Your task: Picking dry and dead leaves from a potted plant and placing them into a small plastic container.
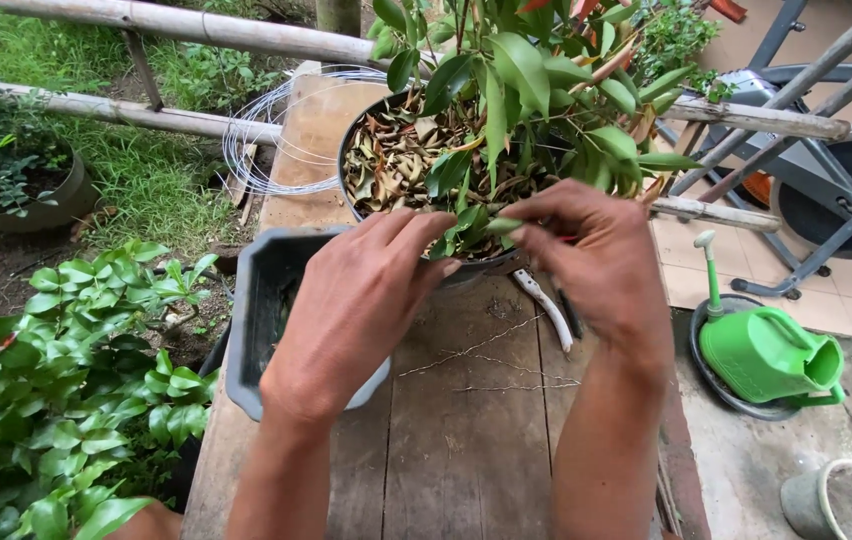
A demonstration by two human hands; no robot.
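Note:
A leafy plant [526, 90] grows in a round dark pot [351, 190] full of dry brown leaves, standing on a wooden table [466, 430]. My left hand [356, 300] reaches to a low green sprig [464, 228] at the pot's near rim, fingers touching its leaves. My right hand [596, 260] pinches the same sprig from the right, with a red-handled tool partly hidden under it. A grey rectangular tray pot [251, 310] lies under my left hand.
A coil of thin wire [256, 140] lies at the table's far left. Bamboo rails [176, 25] cross behind. A green watering can [771, 350] sits in a saucer on the right floor, near a metal exercise frame [826, 180]. Bushes [66, 400] crowd the left.

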